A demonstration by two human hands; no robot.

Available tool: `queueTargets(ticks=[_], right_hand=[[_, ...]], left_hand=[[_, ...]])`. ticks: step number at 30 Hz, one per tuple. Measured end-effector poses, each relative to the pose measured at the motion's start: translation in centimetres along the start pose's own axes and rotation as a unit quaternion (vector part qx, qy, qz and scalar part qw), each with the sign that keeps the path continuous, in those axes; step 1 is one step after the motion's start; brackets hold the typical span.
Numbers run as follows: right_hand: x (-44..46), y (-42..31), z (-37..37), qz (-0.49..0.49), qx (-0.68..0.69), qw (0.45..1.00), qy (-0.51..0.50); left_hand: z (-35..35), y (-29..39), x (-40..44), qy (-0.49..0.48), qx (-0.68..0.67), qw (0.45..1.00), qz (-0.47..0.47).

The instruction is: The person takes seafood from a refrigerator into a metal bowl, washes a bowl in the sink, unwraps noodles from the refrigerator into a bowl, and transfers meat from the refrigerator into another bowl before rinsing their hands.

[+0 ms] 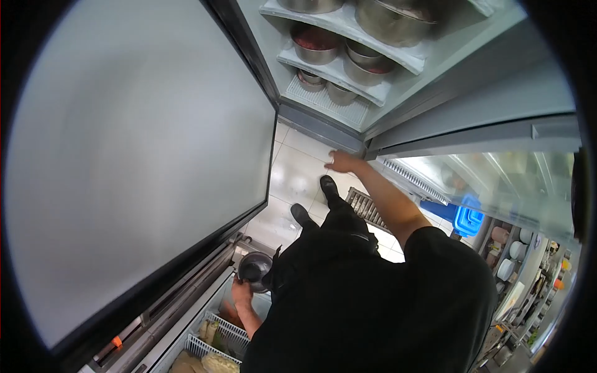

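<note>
Low at my left side, my left hand (242, 292) grips the rim of a round metal bowl (266, 264). The bowl's inside looks dark, and I cannot make out what it holds. My right hand (341, 161) is stretched forward over the floor with its fingers apart and nothing in them. Just beyond it stands an open refrigerator (320, 128), with several round metal pots on its shelves. One pot (316, 55) on the middle shelf contains something red.
A large open door (137, 155) fills the left. To the right is a glass-fronted door (497, 180), with a blue bin (467, 217) below. Baskets of food (214, 336) sit in a compartment by my left arm. A drain grate (365, 208) lies in the tiled floor.
</note>
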State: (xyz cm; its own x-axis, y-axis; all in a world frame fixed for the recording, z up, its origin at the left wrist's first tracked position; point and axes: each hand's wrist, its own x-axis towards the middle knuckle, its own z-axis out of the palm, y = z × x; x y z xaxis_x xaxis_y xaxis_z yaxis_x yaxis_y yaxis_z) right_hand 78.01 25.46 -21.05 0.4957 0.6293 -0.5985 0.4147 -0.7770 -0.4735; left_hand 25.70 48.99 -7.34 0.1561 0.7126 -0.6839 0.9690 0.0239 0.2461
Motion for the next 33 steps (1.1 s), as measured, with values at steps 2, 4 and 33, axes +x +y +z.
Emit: queueTargets(ticks=[2, 4, 33], right_hand=[[3.8, 3.1, 0.6, 0.037, 0.074, 0.987, 0.136], [6.5, 4.4, -0.1, 0.078, 0.167, 0.963, 0.197], [21.3, 8.3, -10.4, 0.047, 0.843, 0.29, 0.451]], left_hand=[[0.5, 3.4, -0.7, -0.032, 0.091, 0.995, 0.022], [0.9, 5.6, -1.0, -0.061, 0.103, 0.991, 0.054], [1.4, 0.7, -4.2, 0.022, 0.079, 0.996, 0.032]])
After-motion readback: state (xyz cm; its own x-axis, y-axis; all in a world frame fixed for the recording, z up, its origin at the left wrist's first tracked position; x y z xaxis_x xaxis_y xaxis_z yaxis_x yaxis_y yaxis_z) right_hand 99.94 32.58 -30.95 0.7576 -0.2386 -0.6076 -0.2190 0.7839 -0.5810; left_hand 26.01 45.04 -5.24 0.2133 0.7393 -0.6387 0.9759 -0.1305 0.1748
